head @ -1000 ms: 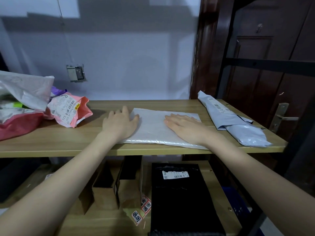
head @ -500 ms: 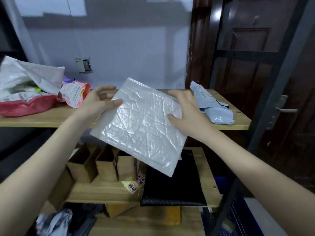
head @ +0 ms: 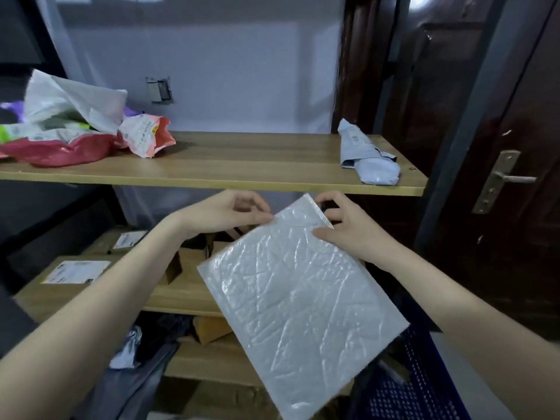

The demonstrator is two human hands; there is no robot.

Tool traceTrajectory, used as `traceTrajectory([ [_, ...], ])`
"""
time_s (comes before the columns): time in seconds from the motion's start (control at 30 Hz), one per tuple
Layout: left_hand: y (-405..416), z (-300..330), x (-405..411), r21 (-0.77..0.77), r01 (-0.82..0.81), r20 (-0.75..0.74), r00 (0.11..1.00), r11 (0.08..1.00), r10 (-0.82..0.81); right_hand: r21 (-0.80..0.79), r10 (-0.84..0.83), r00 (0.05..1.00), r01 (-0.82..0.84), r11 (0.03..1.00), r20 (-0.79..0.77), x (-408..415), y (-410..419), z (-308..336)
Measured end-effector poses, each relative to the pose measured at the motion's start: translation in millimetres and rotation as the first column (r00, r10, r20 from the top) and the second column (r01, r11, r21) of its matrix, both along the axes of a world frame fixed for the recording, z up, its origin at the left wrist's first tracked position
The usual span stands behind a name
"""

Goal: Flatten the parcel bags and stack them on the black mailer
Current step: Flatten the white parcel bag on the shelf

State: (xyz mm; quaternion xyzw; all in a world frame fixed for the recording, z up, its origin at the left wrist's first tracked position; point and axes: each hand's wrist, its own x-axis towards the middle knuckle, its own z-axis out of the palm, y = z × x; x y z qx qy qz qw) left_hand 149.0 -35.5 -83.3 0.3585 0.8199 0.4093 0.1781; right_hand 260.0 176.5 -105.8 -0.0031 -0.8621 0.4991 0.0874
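A flat white bubble mailer (head: 300, 301) hangs in the air below the top shelf, over the middle shelf. My left hand (head: 230, 212) pinches its upper left corner and my right hand (head: 342, 225) pinches its upper right edge. The mailer covers the spot on the middle shelf where the black mailer lay, so the black mailer is hidden. A grey parcel bag (head: 366, 154) lies rolled at the right end of the top shelf (head: 242, 165). A pink and white parcel bag (head: 145, 134) lies at the left, beside a heap of white and red bags (head: 57, 125).
Open cardboard boxes (head: 188, 259) and labelled cartons (head: 75, 271) stand on the middle shelf. Dark bags (head: 142, 368) lie on the lowest shelf. A blue plastic crate (head: 415, 386) sits at the lower right. A dark door with a metal handle (head: 503, 177) is close on the right.
The white mailer was pressed flat on the top shelf, then lifted off it. It has since come down below the top shelf, and both hands now pinch its upper edge.
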Motion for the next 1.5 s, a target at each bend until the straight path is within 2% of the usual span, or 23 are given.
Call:
traceTrajectory([
  [0.13, 4.3, -44.7, -7.4, -0.102, 0.016, 0.049, 0.999, 0.995, -0.011, 0.054, -0.057, 0.998, 0.056, 0.997, 0.028, 8.7, 13.6, -34.8],
  [0.3, 1.1, -110.8, -20.6, -0.234, -0.123, 0.215, 0.961, 0.965, 0.174, -0.035, -0.199, 0.979, 0.201, 0.979, 0.051, 0.8, 32.0, -85.7],
  [0.37, 1.9, -141.4, -24.5, -0.237, -0.131, 0.314, 0.927, 0.963, 0.204, -0.138, -0.266, 0.96, 0.275, 0.951, 0.083, -5.4, 36.8, -106.9],
  [0.5, 12.8, -187.5, -21.0, -0.171, -0.065, 0.545, 0.825, 0.983, 0.149, -0.304, -0.401, 0.903, 0.429, 0.851, 0.151, -22.9, 46.4, -140.4],
  [0.63, 32.5, -209.8, -28.8, -0.036, -0.132, 0.546, 0.827, 0.991, 0.13, -0.405, -0.482, 0.859, 0.508, 0.76, 0.173, -48.9, 57.8, -158.3],
  [0.7, 41.2, -216.7, -36.8, 0.009, -0.265, 0.529, 0.819, 0.964, 0.22, -0.375, -0.456, 0.855, 0.519, 0.768, 0.249, -60.3, 63.4, -168.4],
  [0.77, 50.7, -226.1, -46.0, 0.044, -0.397, 0.506, 0.8, 0.917, 0.323, -0.293, -0.389, 0.824, 0.524, 0.8, 0.412, -68.3, 68.7, -184.2],
  [0.83, 60.3, -237.4, -56.1, 0.071, -0.496, 0.527, 0.755, 0.866, 0.389, -0.142, -0.323, 0.762, 0.474, 0.869, 0.562, -70.5, 73.2, -205.1],
  [0.87, 65.9, -242.8, -60.5, 0.081, -0.533, 0.541, 0.733, 0.842, 0.412, -0.056, -0.318, 0.742, 0.431, 0.9, 0.59, -71.6, 75.0, -212.4],
  [0.9, 72.5, -248.7, -65.4, 0.082, -0.553, 0.536, 0.726, 0.829, 0.431, 0.004, -0.335, 0.746, 0.407, 0.913, 0.575, -74.2, 77.4, -219.4],
  [1.0, 94.0, -256.3, -80.6, 0.092, -0.542, 0.456, 0.769, 0.835, 0.449, 0.087, -0.348, 0.842, 0.344, 0.935, 0.412, -84.2, 80.4, -226.6],
  [1.07, 104.4, -261.2, -89.4, 0.041, -0.51, 0.337, 0.817, 0.859, 0.469, 0.266, -0.348, 0.87, 0.264, 0.927, 0.349, -90.5, 80.9, -230.7],
  [1.13, 107.5, -270.1, -96.8, -0.081, -0.461, 0.078, 0.881, 0.884, 0.467, 0.431, -0.345, 0.88, 0.186, 0.883, 0.326, -95.6, 80.8, -235.5],
  [1.2, 107.6, -278.6, -99.5, -0.231, -0.459, -0.214, 0.884, 0.858, 0.415, 0.557, -0.352, 0.86, 0.097, 0.825, 0.371, -98.2, 77.8, -239.0],
  [1.27, 107.8, -285.4, -101.4, -0.336, -0.393, -0.372, 0.89, 0.856, 0.263, 0.652, -0.355, 0.861, 0.037, 0.758, 0.364, -100.8, 75.2, -242.8],
  [1.37, 107.8, -296.1, -103.7, -0.531, -0.158, -0.322, 0.946, 0.833, -0.025, 0.652, -0.276, 0.897, -0.017, 0.758, 0.344, -109.1, 71.4, -253.4],
  [1.43, 105.9, -304.2, -107.0, -0.636, -0.065, -0.208, 0.974, 0.769, -0.089, 0.631, -0.244, 0.881, -0.077, 0.772, 0.406, -113.0, 70.9, -261.3],
  [1.5, 104.4, -311.4, -109.2, -0.676, -0.02, -0.15, 0.982, 0.736, -0.111, 0.606, -0.232, 0.84, -0.138, 0.783, 0.491, -112.5, 73.9, -267.6],
])
